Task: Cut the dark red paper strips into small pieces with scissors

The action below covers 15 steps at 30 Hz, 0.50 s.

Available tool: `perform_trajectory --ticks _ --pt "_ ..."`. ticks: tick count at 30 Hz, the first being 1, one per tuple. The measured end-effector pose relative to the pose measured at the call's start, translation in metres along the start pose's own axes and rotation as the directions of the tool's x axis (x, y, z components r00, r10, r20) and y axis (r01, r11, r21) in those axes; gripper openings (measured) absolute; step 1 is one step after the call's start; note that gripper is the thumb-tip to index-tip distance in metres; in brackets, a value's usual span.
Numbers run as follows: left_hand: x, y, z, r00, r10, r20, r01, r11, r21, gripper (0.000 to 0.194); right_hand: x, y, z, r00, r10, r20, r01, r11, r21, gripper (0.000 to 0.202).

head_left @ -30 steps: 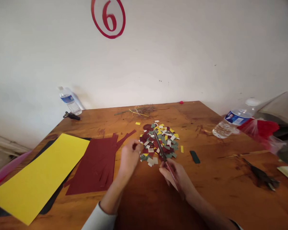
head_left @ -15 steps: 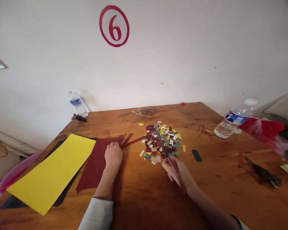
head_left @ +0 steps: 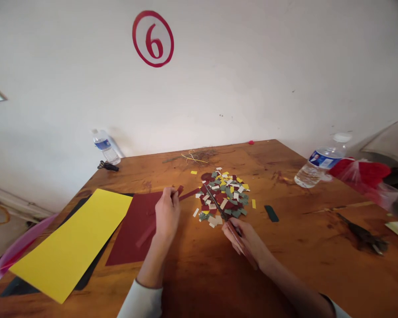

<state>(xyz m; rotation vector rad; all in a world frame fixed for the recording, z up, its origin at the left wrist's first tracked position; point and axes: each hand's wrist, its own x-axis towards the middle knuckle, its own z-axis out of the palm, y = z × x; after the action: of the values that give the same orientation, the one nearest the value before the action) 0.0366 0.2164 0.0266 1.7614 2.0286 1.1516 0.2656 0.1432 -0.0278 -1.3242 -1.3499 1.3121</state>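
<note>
My left hand (head_left: 168,213) is closed on a strip of maroon paper (head_left: 146,235), above the right edge of a maroon sheet (head_left: 129,236). One end of the strip trails toward my wrist and looks blurred. My right hand (head_left: 245,240) grips a pair of scissors (head_left: 216,202) with dark blades and reddish-brown handles. The blades point away from me over a heap of small cut paper pieces (head_left: 230,194) in maroon, grey-green, yellow and white. Another maroon strip (head_left: 189,193) runs from beside my left fingers to the heap.
A yellow sheet (head_left: 73,243) overlaps a dark sheet (head_left: 11,287) at left. Water bottles stand at back left (head_left: 106,148) and right (head_left: 318,165). A black-handled tool (head_left: 365,234) and dark green piece (head_left: 271,213) lie at right. Thin twigs (head_left: 202,154) lie near the wall.
My left hand has lifted from the maroon sheet and shifted slightly right, with a maroon strip now in its fingers. The scissors have tipped a little to the left.
</note>
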Motion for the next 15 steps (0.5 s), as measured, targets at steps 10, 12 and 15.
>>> perform_trajectory --ticks 10,12,15 --pt "-0.033 0.071 0.010 0.928 0.264 0.265 -0.046 0.784 -0.619 0.026 0.008 -0.015 0.012 0.997 -0.058 -0.057 0.075 0.927 0.367 0.062" --pt "-0.041 0.074 0.011 0.892 0.342 0.296 -0.097 0.784 -0.614 0.030 0.009 -0.021 0.011 0.995 -0.056 -0.088 0.086 0.919 0.385 0.058" --pt "-0.051 0.072 0.015 0.870 0.379 0.316 -0.125 0.788 -0.603 0.033 0.011 -0.021 0.012 0.993 -0.075 -0.096 0.110 0.891 0.440 0.057"
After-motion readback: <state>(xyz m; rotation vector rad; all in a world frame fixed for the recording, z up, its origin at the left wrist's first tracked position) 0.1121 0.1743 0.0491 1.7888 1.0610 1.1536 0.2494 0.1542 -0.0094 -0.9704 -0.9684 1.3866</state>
